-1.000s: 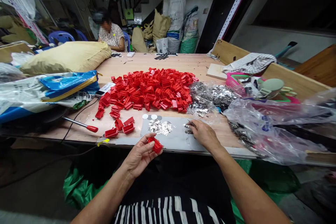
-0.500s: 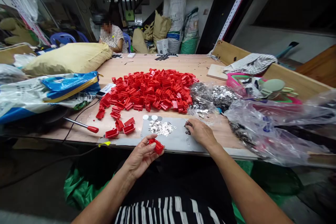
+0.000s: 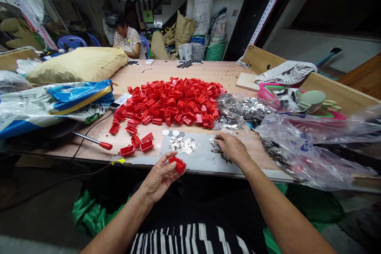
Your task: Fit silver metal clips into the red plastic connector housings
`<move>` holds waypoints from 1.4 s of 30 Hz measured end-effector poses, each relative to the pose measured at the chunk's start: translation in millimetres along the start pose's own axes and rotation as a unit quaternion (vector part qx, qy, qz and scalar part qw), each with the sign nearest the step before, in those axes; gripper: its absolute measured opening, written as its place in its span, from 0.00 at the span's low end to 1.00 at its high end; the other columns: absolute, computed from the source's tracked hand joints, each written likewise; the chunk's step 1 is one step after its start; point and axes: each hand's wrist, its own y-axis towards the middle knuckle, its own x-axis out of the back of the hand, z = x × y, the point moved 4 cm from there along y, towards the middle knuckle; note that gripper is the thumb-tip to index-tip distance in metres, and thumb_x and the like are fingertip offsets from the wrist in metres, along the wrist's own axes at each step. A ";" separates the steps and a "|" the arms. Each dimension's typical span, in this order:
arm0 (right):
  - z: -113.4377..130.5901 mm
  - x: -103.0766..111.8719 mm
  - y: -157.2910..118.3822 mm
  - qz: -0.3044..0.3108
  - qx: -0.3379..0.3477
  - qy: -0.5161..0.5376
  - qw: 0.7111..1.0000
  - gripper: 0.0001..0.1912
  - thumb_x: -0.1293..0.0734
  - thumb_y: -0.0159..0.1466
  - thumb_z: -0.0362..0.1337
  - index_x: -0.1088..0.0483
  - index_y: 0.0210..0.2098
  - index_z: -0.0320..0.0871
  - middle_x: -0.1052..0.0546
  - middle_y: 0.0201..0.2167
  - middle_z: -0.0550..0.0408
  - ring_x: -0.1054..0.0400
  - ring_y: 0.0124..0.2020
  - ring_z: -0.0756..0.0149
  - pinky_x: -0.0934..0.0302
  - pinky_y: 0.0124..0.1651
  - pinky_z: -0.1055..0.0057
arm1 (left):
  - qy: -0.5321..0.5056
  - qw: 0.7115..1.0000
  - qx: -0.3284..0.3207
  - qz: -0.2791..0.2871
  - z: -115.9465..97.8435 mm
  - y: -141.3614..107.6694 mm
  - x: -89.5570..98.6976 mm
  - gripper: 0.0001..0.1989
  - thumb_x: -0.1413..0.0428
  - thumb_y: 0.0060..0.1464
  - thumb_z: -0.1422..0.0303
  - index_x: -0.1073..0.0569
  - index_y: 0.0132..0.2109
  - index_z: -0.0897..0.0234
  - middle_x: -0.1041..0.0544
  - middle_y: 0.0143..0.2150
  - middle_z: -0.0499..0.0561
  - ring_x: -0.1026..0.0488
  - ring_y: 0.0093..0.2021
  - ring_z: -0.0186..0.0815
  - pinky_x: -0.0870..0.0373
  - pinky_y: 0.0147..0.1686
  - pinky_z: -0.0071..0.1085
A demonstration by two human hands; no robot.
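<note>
Two bare hands reach over the near edge of the worktop [image 3: 208, 70]. The left hand [image 3: 159, 178], palm up, has its grip pinching a red plastic piece [image 3: 177, 164] between thumb and fingers; this piece is held at the near edge of a grey sheet [image 3: 205, 158], its hollow side upward. The right hand [image 3: 235, 150] is at the right part of that sheet, its grip pressed together on a thin metallic item [image 3: 219, 137], too small to make out fully. Small dark metal parts [image 3: 216, 151] lie scattered just beside and below its fingers. Left of them, a heap of shiny flat metal parts [image 3: 183, 145] lies on the sheet, with pale discs [image 3: 175, 133] at its far side. Several loose red pieces [image 3: 127, 150] lie on the left, and beyond them spreads a large red pile [image 3: 175, 101]. Right of the pile are clear plastic bags [image 3: 230, 111] of metal parts and a pink basket [image 3: 266, 93]. On the far left rests a stuffed tan sack [image 3: 79, 64]. A person [image 3: 129, 41] in a patterned top sits at the far side.
</note>
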 end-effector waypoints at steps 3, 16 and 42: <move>1.3 -2.4 -1.9 0.008 0.006 0.001 1.000 0.07 0.38 0.63 0.37 0.28 0.36 0.46 0.21 0.36 0.54 0.30 0.37 0.63 0.45 0.34 0.71 | 0.039 0.997 -0.064 -0.004 -2.9 -1.1 -5.0 0.23 0.35 0.46 0.74 0.31 0.49 0.63 0.23 0.40 0.51 0.24 0.41 0.34 0.29 0.45 0.30; 37.5 3.2 -31.2 -0.007 0.099 0.302 0.948 0.09 0.37 0.62 0.43 0.31 0.35 0.44 0.24 0.31 0.55 0.30 0.32 0.66 0.39 0.34 0.73 | 0.276 0.907 -0.311 -0.064 -14.6 -10.8 -10.8 0.18 0.35 0.42 0.77 0.24 0.44 0.62 0.25 0.43 0.52 0.27 0.42 0.36 0.33 0.45 0.28; 109.1 24.2 -73.3 -0.030 0.281 0.287 0.915 0.08 0.40 0.67 0.34 0.30 0.40 0.46 0.23 0.33 0.52 0.28 0.34 0.65 0.34 0.39 0.69 | -0.060 0.991 0.053 0.112 6.9 -6.6 -21.3 0.16 0.40 0.53 0.65 0.27 0.48 0.66 0.26 0.33 0.51 0.27 0.29 0.31 0.31 0.32 0.27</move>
